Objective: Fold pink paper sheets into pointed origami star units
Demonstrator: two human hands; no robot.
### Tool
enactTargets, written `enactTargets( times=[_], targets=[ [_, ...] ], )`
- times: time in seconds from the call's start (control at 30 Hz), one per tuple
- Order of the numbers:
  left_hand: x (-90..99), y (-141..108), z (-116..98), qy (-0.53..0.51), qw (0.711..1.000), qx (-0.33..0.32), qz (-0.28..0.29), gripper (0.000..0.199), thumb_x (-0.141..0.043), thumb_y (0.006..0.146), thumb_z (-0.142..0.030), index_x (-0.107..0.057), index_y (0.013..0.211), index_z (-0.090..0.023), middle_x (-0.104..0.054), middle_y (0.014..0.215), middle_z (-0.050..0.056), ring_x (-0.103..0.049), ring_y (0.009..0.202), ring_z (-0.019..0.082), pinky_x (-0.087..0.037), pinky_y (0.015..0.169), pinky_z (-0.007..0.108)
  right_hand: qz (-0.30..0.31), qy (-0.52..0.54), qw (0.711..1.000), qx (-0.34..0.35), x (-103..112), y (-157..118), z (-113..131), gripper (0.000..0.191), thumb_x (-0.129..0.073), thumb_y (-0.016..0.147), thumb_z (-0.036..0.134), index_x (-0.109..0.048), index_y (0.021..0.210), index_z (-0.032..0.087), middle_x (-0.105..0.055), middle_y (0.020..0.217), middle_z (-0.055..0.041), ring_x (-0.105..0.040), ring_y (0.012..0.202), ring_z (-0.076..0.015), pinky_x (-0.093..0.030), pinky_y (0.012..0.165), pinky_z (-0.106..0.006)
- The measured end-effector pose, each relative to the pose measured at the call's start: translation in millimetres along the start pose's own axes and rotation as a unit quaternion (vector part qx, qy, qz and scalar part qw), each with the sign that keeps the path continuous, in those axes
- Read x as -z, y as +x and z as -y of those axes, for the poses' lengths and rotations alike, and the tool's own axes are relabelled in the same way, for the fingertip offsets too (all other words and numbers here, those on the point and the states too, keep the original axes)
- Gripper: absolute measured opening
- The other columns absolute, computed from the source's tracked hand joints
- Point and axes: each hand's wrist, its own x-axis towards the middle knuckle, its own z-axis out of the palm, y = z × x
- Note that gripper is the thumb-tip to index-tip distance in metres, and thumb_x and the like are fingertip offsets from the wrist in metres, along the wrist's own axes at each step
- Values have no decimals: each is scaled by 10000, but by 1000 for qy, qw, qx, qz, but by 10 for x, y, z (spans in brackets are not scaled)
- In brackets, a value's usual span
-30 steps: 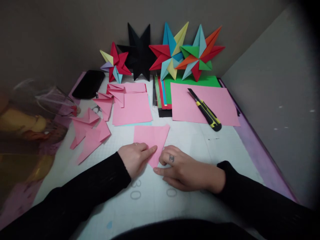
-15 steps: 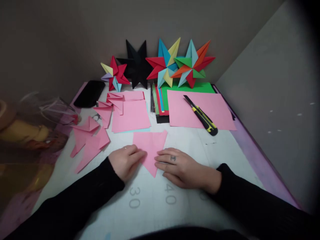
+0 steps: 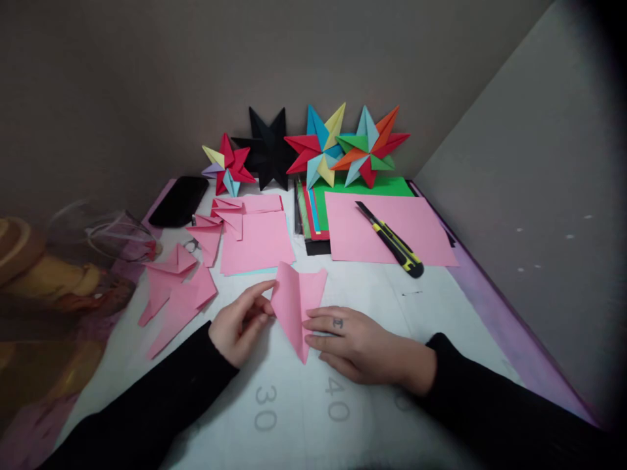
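A folded sheet of pink paper (image 3: 289, 307), pointed at its near end, lies between my hands on the white mat. Its left flap stands raised along a centre crease. My left hand (image 3: 242, 320) is beside that flap, fingers curved and apart, with the fingertips touching its left edge. Flat on the paper's right side rests my right hand (image 3: 355, 343), its fingers stretched out and holding the sheet down. To the left lie several folded pink paper pieces (image 3: 183, 297). A stack of pink square sheets (image 3: 259, 241) sits just beyond the paper.
A black and yellow utility knife (image 3: 392, 241) lies on a large pink sheet (image 3: 343, 228) at the right. Several folded paper stars, one a black star (image 3: 268, 150), lean against the wall. A dark phone (image 3: 179, 201) is back left, near a clear plastic object (image 3: 115, 235).
The paper's left flap has risen from lying flat, and my left hand has opened its fingers at that edge. My right hand stays on the paper. The camera view has tilted slightly upward.
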Motion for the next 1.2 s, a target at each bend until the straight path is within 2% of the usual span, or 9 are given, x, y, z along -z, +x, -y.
enactTargets(
  times=[0.07, 0.17, 0.27, 0.37, 0.5, 0.6, 0.87, 1.07, 1.2],
  targets=[
    [-6, 8, 10, 127, 989, -74, -33, 477, -424, 881, -126, -415, 1336, -270, -596, 859, 26, -579, 754, 146, -493, 676, 294, 1, -1, 1000, -1, -5, -4, -5, 277, -523, 853, 168, -616, 1112, 133, -640, 1164, -117, -539, 1149, -205, -457, 995, -402],
    [-21, 36, -9, 292, 934, -183, -90, 360, -440, 887, -120, -609, 1149, -300, -545, 746, 16, -519, 696, 156, -448, 612, 277, 7, -5, 1000, -7, -9, -9, -1, 275, -528, 853, 175, -624, 1108, 141, -632, 1180, -111, -520, 1173, -217, -452, 998, -409],
    [-16, 72, -40, 328, 904, -255, -104, 272, -446, 902, -151, -696, 904, -258, -554, 713, 27, -504, 691, 164, -444, 644, 319, 5, -15, 1000, -10, -3, -5, 9, 278, -533, 850, 178, -625, 1111, 147, -637, 1174, -95, -525, 1164, -226, -462, 986, -412],
    [12, 83, -30, 306, 902, -298, -60, 292, -433, 915, -155, -686, 789, -228, -634, 775, 43, -560, 798, 186, -459, 718, 365, -11, -36, 999, 2, 13, 12, 19, 257, -525, 842, 149, -643, 1070, 133, -661, 1131, -98, -550, 1135, -236, -478, 963, -413],
    [52, 59, 62, 227, 924, -304, 58, 211, -478, 926, -258, -673, 871, -202, -704, 933, 63, -607, 969, 193, -486, 815, 365, -18, -48, 999, 13, 32, 35, 25, 264, -503, 852, 137, -645, 1074, 131, -680, 1090, -99, -564, 1120, -230, -477, 961, -405],
    [77, 53, 134, 183, 931, -297, 109, 191, -547, 897, -321, -671, 980, -203, -715, 994, 76, -607, 1050, 209, -497, 850, 363, 7, -43, 999, 7, 52, 33, 22, 293, -498, 870, 164, -619, 1135, 129, -654, 1147, -107, -538, 1158, -233, -451, 983, -419],
    [129, 54, 150, 169, 942, -261, 125, 157, -585, 871, -283, -696, 950, -205, -716, 1046, 75, -617, 1081, 213, -529, 857, 368, 135, -4, 991, -2, 225, 1, 70, 312, -487, 902, 247, -591, 1194, 213, -536, 1337, -72, -392, 1305, -264, -362, 1014, -509],
    [152, 55, 103, 178, 943, -246, 139, 160, -587, 867, -296, -699, 950, -218, -715, 1047, 81, -629, 1068, 208, -539, 854, 371, 164, 41, 986, 3, 240, -38, 46, 306, -543, 887, 327, -616, 1180, 273, -493, 1386, -49, -303, 1361, -290, -289, 1048, -546],
    [173, 61, 141, 167, 942, -248, 156, 176, -600, 858, -281, -692, 988, -207, -705, 1082, 92, -608, 1110, 219, -539, 870, 369, 174, 108, 979, 11, 220, -61, -29, 308, -606, 846, 404, -654, 1115, 262, -503, 1380, -54, -226, 1393, -300, -204, 1085, -553]
  ],
)
